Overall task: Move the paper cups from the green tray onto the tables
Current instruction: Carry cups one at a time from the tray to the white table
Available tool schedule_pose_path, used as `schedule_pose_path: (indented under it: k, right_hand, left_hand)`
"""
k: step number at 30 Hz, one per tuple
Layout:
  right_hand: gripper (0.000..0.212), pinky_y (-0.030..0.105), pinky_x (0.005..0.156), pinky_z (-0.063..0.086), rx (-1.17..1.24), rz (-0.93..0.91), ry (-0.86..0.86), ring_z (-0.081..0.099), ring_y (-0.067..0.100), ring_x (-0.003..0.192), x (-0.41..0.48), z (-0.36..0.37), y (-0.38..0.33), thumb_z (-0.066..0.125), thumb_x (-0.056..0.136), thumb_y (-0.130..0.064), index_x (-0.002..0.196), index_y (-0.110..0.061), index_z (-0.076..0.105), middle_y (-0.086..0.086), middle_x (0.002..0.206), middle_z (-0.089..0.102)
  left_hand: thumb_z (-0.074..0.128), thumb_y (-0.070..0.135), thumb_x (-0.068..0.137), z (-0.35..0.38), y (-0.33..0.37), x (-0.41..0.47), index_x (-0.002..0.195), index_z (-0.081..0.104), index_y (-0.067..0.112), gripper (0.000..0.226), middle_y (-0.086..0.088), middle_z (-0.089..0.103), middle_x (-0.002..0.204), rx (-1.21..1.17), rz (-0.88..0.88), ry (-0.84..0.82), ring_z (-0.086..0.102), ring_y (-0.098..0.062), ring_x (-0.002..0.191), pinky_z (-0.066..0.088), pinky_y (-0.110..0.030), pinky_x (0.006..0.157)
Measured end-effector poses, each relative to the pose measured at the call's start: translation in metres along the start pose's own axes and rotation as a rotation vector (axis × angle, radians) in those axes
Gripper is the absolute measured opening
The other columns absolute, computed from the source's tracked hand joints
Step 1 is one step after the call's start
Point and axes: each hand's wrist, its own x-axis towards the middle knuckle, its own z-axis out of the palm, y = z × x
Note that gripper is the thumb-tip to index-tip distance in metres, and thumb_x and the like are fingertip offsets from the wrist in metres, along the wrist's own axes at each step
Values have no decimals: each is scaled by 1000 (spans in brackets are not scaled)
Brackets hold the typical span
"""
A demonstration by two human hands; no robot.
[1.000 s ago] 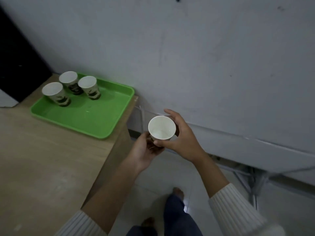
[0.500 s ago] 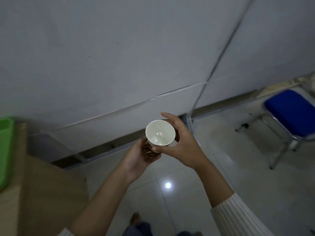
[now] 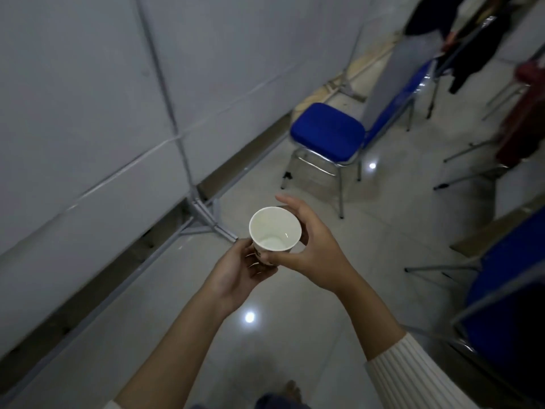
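Between both hands (image 3: 317, 255), upright paper cup (image 3: 275, 229), mouth up

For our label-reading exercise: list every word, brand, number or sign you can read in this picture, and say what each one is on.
None can be read.
The paper cup, held by the left hand and the right hand, has a dark print low on its side, mostly hidden by fingers and too blurred to read.
The blue chair and the wall panels show no text.

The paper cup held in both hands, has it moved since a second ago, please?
Yes. The paper cup, held by the left hand and right hand, has been carried rightward along the partition wall, away from the green tray, toward the blue chair.
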Motion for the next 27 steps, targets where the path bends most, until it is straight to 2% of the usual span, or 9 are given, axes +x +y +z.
schedule_pose_path:
  k: [3, 6, 8, 14, 18, 20, 22, 27]
  right_hand:
    - [88, 31, 101, 47, -19, 33, 101, 55, 12, 117, -17, -64, 22, 88, 64, -17, 137, -29, 41, -6, 125, 56]
    - [88, 22, 99, 46, -31, 61, 203, 54, 7, 116, -35, -122, 40, 88, 65, -17, 138, -28, 40, -9, 123, 55]
    - [87, 18, 97, 45, -31, 77, 268, 54, 4, 113, -45, -150, 48, 87, 65, -16, 138, -29, 41, -13, 119, 55]
    - [83, 27, 101, 47, -16, 125, 513, 54, 3, 112, -74, -235, 75, 85, 69, -19, 138, -29, 40, -23, 113, 55]
    - [81, 19, 96, 46, -30, 161, 682, 53, -3, 108, -85, -288, 90, 85, 68, -19, 137, -26, 42, -36, 106, 53]
    - [81, 16, 95, 45, -32, 173, 783, 53, -3, 108, -90, -314, 96, 85, 68, -19, 136, -25, 43, -31, 110, 54]
    - [81, 20, 97, 46, -25, 179, 901, 52, 0, 113, -95, -340, 101, 86, 68, -20, 136, -25, 43, -21, 120, 53]
    - [80, 28, 98, 50, -92, 201, 1129, 52, 8, 119, -111, -404, 111, 84, 69, -18, 137, -23, 42, -9, 128, 54]
  left_hand:
    - [40, 20, 94, 60, -26, 28, 118, 60, 0, 37, -20, 59, 112, 35, -71, -72, 60, -26, 92, 52, -36, 84]
    - [41, 19, 94, 116, -47, 49, 123, 58, -2, 39, -19, 59, 113, 100, -129, -147, 63, -24, 87, 52, -37, 87]
    - [42, 19, 94, 145, -57, 60, 121, 59, -1, 38, -18, 61, 110, 137, -162, -190, 67, -23, 84, 52, -38, 89]
    - [39, 20, 96, 244, -84, 103, 113, 62, 3, 34, -14, 65, 98, 297, -258, -334, 71, -18, 75, 52, -37, 88]
    - [39, 20, 96, 310, -101, 131, 109, 63, 4, 32, -11, 66, 87, 377, -326, -445, 71, -16, 69, 51, -37, 91]
    - [39, 22, 97, 342, -108, 145, 110, 63, 4, 33, -12, 68, 90, 418, -368, -508, 71, -19, 77, 50, -38, 93]
    - [38, 22, 97, 376, -115, 159, 112, 63, 4, 35, -13, 68, 96, 448, -415, -582, 69, -22, 85, 50, -38, 94]
    - [37, 24, 98, 460, -141, 186, 121, 60, 6, 37, -10, 70, 102, 522, -505, -774, 71, -17, 84, 52, -36, 89]
